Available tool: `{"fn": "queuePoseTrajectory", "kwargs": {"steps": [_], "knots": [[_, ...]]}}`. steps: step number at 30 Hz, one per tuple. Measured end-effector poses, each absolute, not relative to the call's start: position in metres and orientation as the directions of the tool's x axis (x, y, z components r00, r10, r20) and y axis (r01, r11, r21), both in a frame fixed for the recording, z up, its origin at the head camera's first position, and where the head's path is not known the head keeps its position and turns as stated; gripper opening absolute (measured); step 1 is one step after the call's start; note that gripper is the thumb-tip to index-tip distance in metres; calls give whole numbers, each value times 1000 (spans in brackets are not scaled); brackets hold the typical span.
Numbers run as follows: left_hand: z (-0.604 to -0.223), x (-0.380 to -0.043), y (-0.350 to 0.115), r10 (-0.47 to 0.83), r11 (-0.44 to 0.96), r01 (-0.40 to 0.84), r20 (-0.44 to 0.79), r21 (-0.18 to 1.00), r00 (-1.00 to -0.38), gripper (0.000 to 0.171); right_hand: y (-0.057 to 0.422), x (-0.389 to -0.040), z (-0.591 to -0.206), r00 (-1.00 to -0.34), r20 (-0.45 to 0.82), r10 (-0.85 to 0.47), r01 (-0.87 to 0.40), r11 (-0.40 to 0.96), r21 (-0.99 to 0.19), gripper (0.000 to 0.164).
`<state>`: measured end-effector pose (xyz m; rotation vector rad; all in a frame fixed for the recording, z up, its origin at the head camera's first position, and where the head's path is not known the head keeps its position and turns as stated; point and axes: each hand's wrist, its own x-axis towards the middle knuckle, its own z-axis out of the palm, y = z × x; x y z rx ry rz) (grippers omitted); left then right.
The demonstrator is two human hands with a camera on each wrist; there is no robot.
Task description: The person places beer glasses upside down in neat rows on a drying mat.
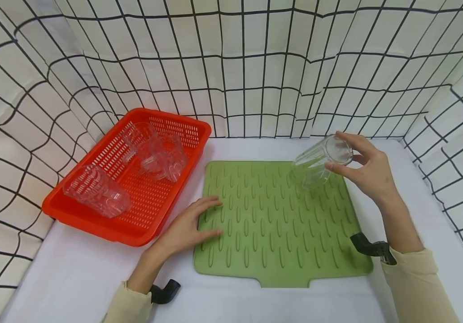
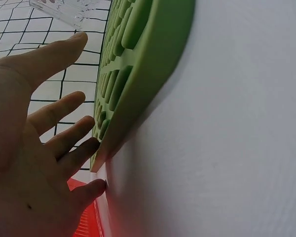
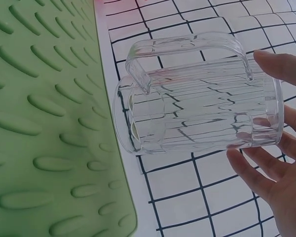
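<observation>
A clear mug [image 1: 321,158], ribbed along its sides and fitted with a squared loop of a handle [image 3: 192,44], hangs tilted at the mat's one o'clock, its round end toward the person's right hand [image 1: 370,172]; whether it touches the mat cannot be told. The right grip is clamped around that end, thumb and fingers on opposite sides. Beneath spreads the mat [image 1: 273,211], matte green and rubbery-looking, roughly square, rounded at the corners, studded with rows of long oval ridges and ending in a short tab at six o'clock. At its nine o'clock, the left hand [image 1: 185,229] reaches over the edge, its grip apart, fingers spread and holding nothing. At ten o'clock a red basket [image 1: 144,197], glossy and perforated with small slots, sits askew, clear mugs [image 1: 98,190] lying jumbled inside. All this rests on a smooth white counter [image 1: 219,298], faintly shadowed beside the mat. Around it, from nine o'clock through twelve to three, rise soft white walls [image 1: 255,72] crossed by black grid lines that ripple and bend with the folds. Beige sleeves [image 1: 421,282] enter from five and seven o'clock.
</observation>
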<state>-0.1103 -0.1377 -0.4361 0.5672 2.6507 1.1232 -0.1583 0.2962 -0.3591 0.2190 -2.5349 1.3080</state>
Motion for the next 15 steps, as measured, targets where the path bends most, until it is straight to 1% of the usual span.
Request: {"fn": "queuePoseTrajectory", "kwargs": {"steps": [5, 10, 15], "knots": [[-438, -109, -137, 447, 635, 292, -33, 715, -894, 73, 298, -158, -360, -948, 317, -8, -262, 579, -772, 77], [-441, -106, -140, 443, 658, 302, -31, 689, -896, 75, 298, -160, -361, -947, 321, -20, -276, 564, -778, 76], [-442, -107, -139, 450, 659, 307, -33, 686, -892, 79, 302, -160, -362, -950, 311, -7, -258, 578, -774, 76]]}}
